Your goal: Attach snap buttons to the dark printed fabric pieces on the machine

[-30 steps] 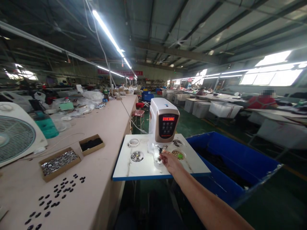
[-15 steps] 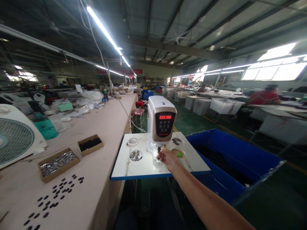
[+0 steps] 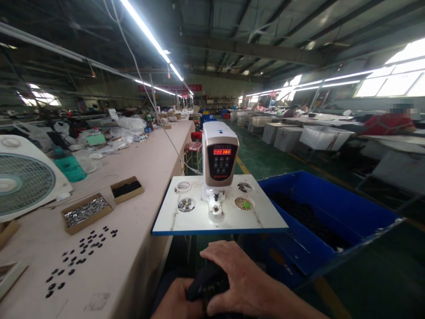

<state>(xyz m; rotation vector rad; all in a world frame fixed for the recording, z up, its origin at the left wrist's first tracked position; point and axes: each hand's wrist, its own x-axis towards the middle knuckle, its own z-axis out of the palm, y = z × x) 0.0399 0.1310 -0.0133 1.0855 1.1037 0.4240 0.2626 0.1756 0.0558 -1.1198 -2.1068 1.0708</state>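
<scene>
While the left hand (image 3: 177,300) holds black cloth (image 3: 206,282) — apparently — the right (image 3: 239,275) overhangs it.

A black item (image 3: 209,282) with small pale marks sits between the hands (image 3: 241,277), partly hidden.

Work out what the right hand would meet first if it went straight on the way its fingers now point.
Probably the side of the long bench, ahead and to the left; depth is unclear, so the right hand might instead meet the left front corner of the white tabletop.
</scene>
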